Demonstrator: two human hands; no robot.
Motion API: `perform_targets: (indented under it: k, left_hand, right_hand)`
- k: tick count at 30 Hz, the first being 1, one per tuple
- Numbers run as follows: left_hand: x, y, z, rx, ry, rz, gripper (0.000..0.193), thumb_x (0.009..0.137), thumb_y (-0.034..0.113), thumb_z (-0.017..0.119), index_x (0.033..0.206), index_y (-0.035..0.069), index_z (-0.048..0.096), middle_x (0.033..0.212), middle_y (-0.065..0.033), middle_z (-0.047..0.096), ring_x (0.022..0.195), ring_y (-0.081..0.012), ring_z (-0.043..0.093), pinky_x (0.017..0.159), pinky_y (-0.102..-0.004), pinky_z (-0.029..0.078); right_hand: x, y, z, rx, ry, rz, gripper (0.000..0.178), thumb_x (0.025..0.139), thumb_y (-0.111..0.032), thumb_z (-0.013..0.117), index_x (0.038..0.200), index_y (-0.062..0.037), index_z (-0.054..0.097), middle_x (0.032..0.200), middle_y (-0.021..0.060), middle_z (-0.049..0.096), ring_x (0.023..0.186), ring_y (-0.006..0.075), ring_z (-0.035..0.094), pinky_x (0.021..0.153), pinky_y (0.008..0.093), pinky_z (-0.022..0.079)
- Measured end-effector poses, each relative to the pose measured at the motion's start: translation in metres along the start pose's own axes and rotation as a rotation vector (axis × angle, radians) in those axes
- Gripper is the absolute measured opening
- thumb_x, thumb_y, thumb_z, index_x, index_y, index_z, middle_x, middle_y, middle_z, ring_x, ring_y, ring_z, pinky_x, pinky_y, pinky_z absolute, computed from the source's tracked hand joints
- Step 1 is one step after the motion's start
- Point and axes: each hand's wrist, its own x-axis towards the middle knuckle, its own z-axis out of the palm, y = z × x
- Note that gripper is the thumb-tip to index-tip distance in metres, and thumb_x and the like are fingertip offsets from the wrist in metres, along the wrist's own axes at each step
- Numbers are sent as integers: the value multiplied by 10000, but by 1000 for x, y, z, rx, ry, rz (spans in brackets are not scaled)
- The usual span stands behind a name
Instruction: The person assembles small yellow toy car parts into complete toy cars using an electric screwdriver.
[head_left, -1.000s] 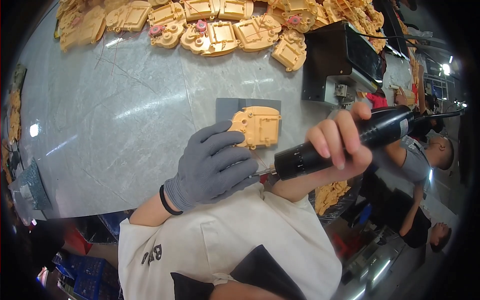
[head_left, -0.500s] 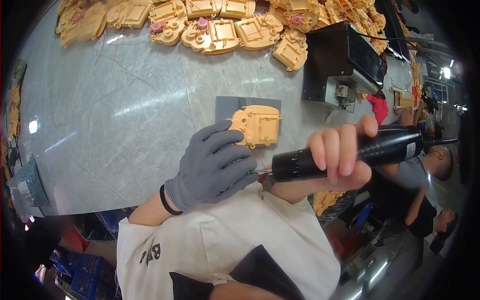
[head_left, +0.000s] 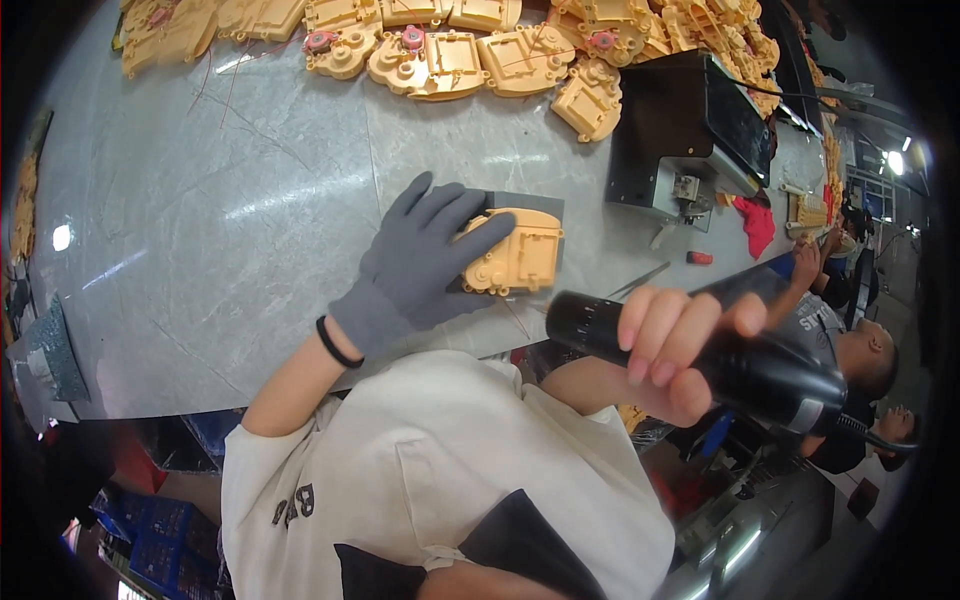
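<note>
A yellow plastic housing (head_left: 528, 258), with a square recess and small round posts, lies on a dark grey block (head_left: 545, 203) on the table. My left hand (head_left: 415, 262), in a grey glove, holds the housing's left side. One finger stretches over its top, and others reach past its far left edge. To the right and nearer to me, my right hand (head_left: 668, 345) is bare and wrapped round a black electric screwdriver (head_left: 770, 372). The screwdriver's front end points left towards the housing, apart from it; its bit is hard to make out.
Several yellow housings (head_left: 525, 60), some with red parts and thin wires, line the table's far side. A black device with a dark panel (head_left: 660, 125) stands at the right, near a red cloth (head_left: 755, 225). Other people sit at the far right.
My left hand has moved away from the screwdriver's tip, up and left onto the housing, its fingers spreading. The screwdriver's rear has swung downward, and its tip no longer meets the glove.
</note>
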Motion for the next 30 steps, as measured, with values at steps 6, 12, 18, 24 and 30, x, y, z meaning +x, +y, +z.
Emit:
perform_targets:
  k: [6,12,18,24,30]
  left_hand:
    - [17,-17,31,-31,48,31,688,589,343,760,1195,132,514,949,-73,545,977,-278,504,913,-429,401]
    - [17,-22,35,-98,124,36,682,599,341,756,1197,120,512,943,-72,560,963,-272,516,918,-434,393]
    - [14,-23,31,-82,75,11,686,659,447,705,1226,127,491,922,-78,542,945,-269,526,965,-490,375]
    - [12,-25,32,-69,79,25,672,691,481,662,1240,135,483,950,-83,543,964,-276,525,979,-503,363]
    - [11,-27,33,-66,81,28,671,681,459,660,1243,139,482,958,-84,543,977,-282,525,979,-505,363]
  right_hand:
    - [2,13,0,-253,-267,30,640,736,71,590,1247,-126,258,707,65,562,582,205,570,588,354,489]
    - [8,21,-2,-381,-330,-19,539,711,83,594,1139,-76,308,698,93,568,556,212,564,554,347,485]
    - [6,28,-5,-393,-343,-13,520,710,82,589,1123,-71,314,689,99,567,555,215,569,545,349,485]
    - [6,30,-5,-367,-322,27,488,720,78,591,1096,-72,319,701,105,568,562,222,573,547,361,488]
    - [8,34,-6,-356,-333,58,474,726,94,577,1094,-67,323,714,105,564,568,225,572,553,358,485]
